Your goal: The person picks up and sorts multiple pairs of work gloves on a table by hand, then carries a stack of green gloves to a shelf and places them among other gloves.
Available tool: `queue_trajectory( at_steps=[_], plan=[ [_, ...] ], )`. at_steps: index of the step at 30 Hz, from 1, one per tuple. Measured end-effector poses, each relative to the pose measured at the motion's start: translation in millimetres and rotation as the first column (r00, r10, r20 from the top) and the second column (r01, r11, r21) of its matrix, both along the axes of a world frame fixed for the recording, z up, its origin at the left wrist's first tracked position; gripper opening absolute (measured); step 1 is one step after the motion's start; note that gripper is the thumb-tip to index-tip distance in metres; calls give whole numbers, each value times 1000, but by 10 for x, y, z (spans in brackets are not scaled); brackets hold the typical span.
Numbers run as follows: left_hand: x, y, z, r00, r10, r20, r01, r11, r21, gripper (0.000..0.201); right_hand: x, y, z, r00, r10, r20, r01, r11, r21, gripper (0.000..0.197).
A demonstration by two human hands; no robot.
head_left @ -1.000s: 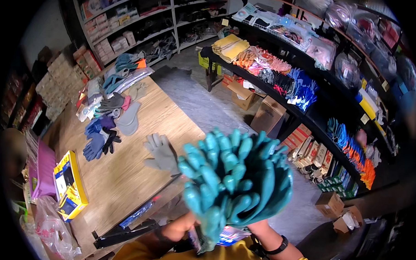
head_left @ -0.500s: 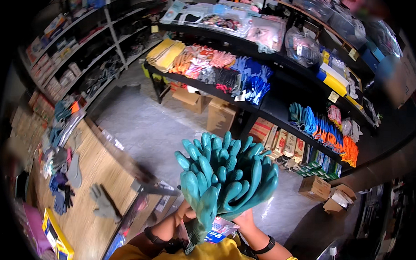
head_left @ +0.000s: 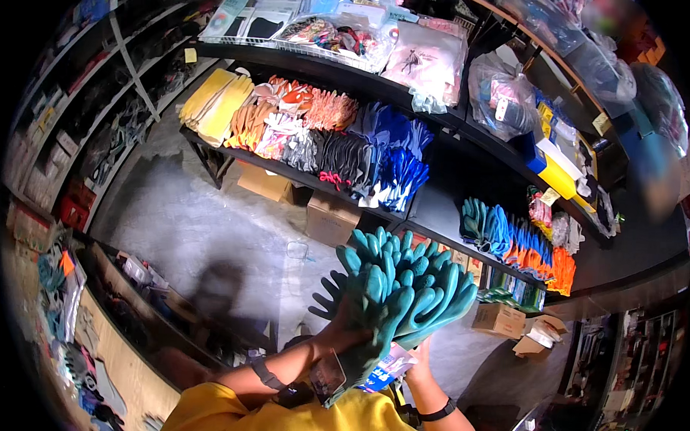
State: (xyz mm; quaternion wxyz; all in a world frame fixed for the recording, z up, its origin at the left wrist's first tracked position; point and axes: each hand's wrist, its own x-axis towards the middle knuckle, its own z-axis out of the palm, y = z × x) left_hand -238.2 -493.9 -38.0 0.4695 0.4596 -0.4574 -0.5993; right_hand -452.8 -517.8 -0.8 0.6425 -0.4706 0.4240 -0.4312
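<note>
A thick bundle of teal rubber-coated gloves (head_left: 411,286) is in front of my chest, its fingers pointing up and away from me. My left hand (head_left: 346,326) grips the bundle from its left side, fingers partly hidden behind the gloves. Lower on the right, my right hand (head_left: 419,356) supports the bundle near the cuffs, with its fingers mostly out of sight. A printed card or packet (head_left: 389,369) in blue and white shows between the cuffs and my yellow top.
Ahead, a black shelf (head_left: 286,164) carries rows of yellow, orange, grey and blue gloves. Further right lie teal, blue and orange gloves (head_left: 511,236). Cardboard boxes (head_left: 333,219) stand beneath. A wooden table (head_left: 127,360) with loose gloves is at lower left; open cartons (head_left: 540,336) sit on the floor at right.
The view has turned and come closer to the black shelf, and the wooden table has slid toward the lower left. The glove bundle has shifted right in view, still held in both hands.
</note>
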Motion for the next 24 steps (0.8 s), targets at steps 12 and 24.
queue_trajectory(
  at_steps=[12,24],
  plan=[
    [151,-1753,-1287,950,250,185,-254,967,-4,76,270,-2177,-627,969,241,45,-245,938,247,102],
    [1576,-2922,-836,962,204,181,-233,960,155,71,1967,-3763,-355,867,491,-86,-495,868,-28,117]
  ],
)
